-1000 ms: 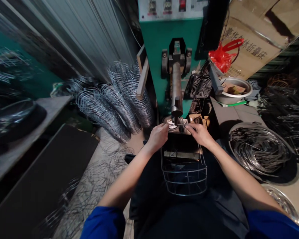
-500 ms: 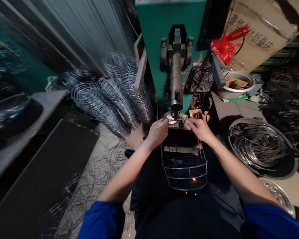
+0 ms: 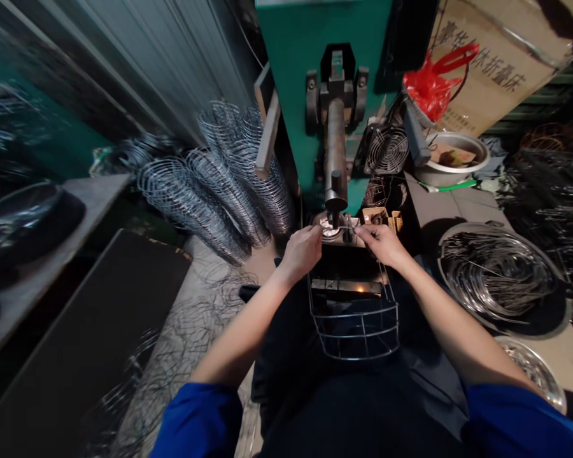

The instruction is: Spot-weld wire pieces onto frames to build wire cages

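Observation:
My left hand [image 3: 304,253] is closed at the left upper end of a wire basket [image 3: 358,335], just beside the round metal piece under the machine's electrode. With thumb and forefinger, my right hand [image 3: 382,244] pinches a thin wire at the right upper end. Between both hands the wire passes close to the tip of the spot welder's upper arm [image 3: 337,156]. The basket's curved, gridded part hangs toward my lap, its long side wires rising to my hands. A small orange spark glows above the basket. My fingertips partly hide the wire ends.
Stacks of wire rings [image 3: 195,203] stand on the left, with loose wires on the floor. To the right are a tub of bent wires [image 3: 499,277], a metal bowl [image 3: 458,168], a red plastic bag [image 3: 427,92] and a cardboard box [image 3: 501,63].
The sparks low by the basket are gone, and one now glows higher up, below the machine. Both hands keep their hold in nearly the same place; the view has shifted slightly.

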